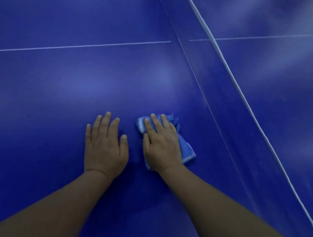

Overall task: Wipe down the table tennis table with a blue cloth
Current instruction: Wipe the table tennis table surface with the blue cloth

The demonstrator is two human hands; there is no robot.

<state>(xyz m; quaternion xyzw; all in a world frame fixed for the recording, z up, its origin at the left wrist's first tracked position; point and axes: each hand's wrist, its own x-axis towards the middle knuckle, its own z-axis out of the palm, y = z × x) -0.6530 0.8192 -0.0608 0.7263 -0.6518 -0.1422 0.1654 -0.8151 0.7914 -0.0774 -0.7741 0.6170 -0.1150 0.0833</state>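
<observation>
Head view: 2 hands flat on table (65, 20); right hand (161, 145) presses 1 blue cloth (186, 150); left hand (106, 143) bare.

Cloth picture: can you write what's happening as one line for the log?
step: wiping | right hand: flat on cloth | left hand: flat on table | net: right of cloth
</observation>
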